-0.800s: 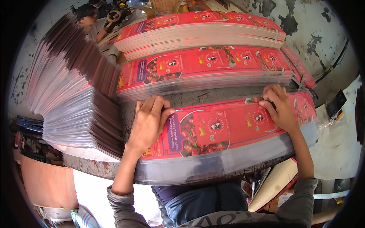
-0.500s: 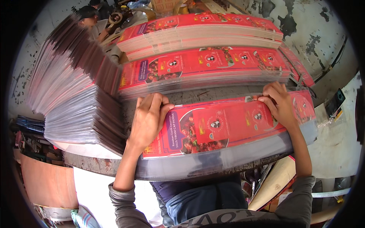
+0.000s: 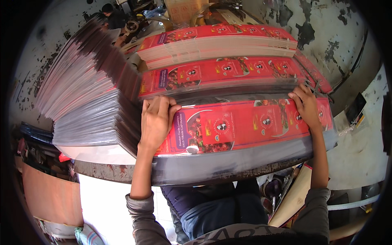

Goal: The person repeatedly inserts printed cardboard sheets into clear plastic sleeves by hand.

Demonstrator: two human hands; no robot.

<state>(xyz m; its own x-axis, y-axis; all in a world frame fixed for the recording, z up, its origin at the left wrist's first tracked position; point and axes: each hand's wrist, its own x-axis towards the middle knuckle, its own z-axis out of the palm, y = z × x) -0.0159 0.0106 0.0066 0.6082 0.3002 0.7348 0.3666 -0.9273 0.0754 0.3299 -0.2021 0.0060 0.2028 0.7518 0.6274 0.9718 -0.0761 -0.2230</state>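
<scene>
A long red printed card strip (image 3: 245,128) with food pictures lies across the near part of the table, along with transparent plastic film (image 3: 228,165) that extends past its near edge. At the strip's far left corner, my left hand (image 3: 156,122) is closed, its fingers bent over the edge. My right hand (image 3: 307,107) pinches the far edge toward the right end. Just beyond both hands sits a stack of matching red strips (image 3: 212,73). A tall, leaning pile of plastic-covered sheets (image 3: 87,118) rises beside my left hand.
Behind the near stack is another, thicker stack of red strips (image 3: 228,45). The dark worn table edge (image 3: 102,168) runs along my front. A phone-like dark object (image 3: 356,105) rests at the right. Another person (image 3: 113,19) is at the far left; a cardboard box (image 3: 183,10) stands at the back.
The red strip has shifted slightly left and away from me, toward the stack. My right hand has slid a little right along the far edge. The head view has also shifted.
</scene>
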